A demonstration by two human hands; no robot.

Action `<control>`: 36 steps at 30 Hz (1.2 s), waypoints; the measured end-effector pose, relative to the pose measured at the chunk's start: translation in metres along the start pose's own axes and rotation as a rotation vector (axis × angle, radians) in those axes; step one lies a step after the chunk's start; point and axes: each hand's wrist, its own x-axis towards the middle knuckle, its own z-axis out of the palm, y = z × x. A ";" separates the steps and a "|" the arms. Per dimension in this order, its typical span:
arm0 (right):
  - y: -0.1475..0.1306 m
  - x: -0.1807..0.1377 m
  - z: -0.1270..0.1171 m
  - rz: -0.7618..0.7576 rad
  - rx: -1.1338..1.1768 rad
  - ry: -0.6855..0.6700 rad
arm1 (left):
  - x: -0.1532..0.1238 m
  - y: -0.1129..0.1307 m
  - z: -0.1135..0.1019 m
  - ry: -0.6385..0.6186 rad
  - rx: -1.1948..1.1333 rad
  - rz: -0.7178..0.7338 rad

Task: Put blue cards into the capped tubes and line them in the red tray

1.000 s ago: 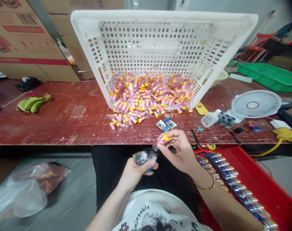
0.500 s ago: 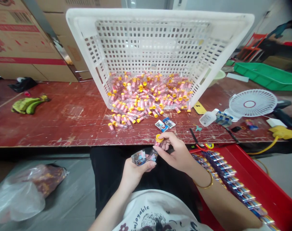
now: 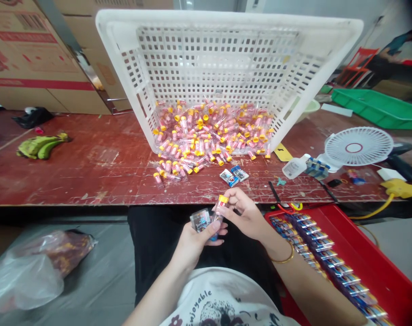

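Note:
Over my lap, my left hand (image 3: 195, 240) is closed on a small dark-and-blue printed packet (image 3: 201, 219), its thumb lying across the packet's edge. My right hand (image 3: 245, 217) pinches a clear tube with a yellow cap (image 3: 222, 199) and pink contents, held roughly upright beside the packet. The lower end of that tube meets the left fingertips, partly hidden by them. In front, many like tubes (image 3: 199, 145) spill from a tipped white basket (image 3: 226, 61) onto the red table. Two small blue-and-white packets (image 3: 229, 177) lie near the table's edge.
A red tray (image 3: 372, 253) at right holds rows of shiny blue packs (image 3: 331, 258). Red-and-yellow-handled scissors (image 3: 287, 207) lie at its edge. A white fan (image 3: 358, 146), a bottle (image 3: 294, 167) and a yellow plug (image 3: 398, 188) stand right; bananas (image 3: 43, 146) lie left. Another person sits far right.
The yellow-capped tube has turned more upright and come slightly down between my hands. My left hand has shifted a little right with the packet. The camera view has moved slightly.

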 end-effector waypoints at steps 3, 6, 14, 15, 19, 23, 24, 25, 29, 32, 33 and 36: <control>0.007 -0.012 0.007 -0.055 -0.068 -0.071 | 0.002 0.004 0.007 -0.029 -0.127 -0.079; 0.012 -0.024 0.019 -0.040 -0.145 -0.032 | 0.006 0.007 0.012 -0.057 -0.182 -0.124; 0.018 -0.026 0.027 -0.113 -0.102 0.171 | 0.000 0.008 0.015 -0.046 -0.126 -0.097; 0.017 -0.026 0.026 -0.115 -0.085 0.165 | -0.001 0.007 0.015 -0.044 -0.130 -0.093; 0.017 -0.028 0.025 -0.128 -0.053 0.170 | -0.002 0.005 0.017 -0.040 -0.146 -0.078; 0.018 -0.029 0.026 -0.110 -0.040 0.160 | -0.002 0.004 0.017 -0.037 -0.144 -0.068; 0.018 -0.028 0.026 -0.110 -0.036 0.160 | -0.002 0.004 0.017 -0.037 -0.146 -0.066; 0.018 -0.028 0.026 -0.111 -0.033 0.159 | -0.002 0.004 0.018 -0.038 -0.148 -0.064; 0.019 -0.028 0.024 -0.124 -0.051 0.164 | -0.003 0.005 0.019 -0.034 -0.141 -0.067; 0.020 -0.029 0.023 -0.127 -0.059 0.172 | -0.003 0.006 0.021 -0.030 -0.127 -0.072; 0.020 -0.029 0.023 -0.124 -0.048 0.172 | -0.002 0.007 0.021 -0.030 -0.124 -0.074; 0.022 -0.030 0.023 -0.118 -0.014 0.172 | -0.002 0.006 0.022 -0.031 -0.127 -0.071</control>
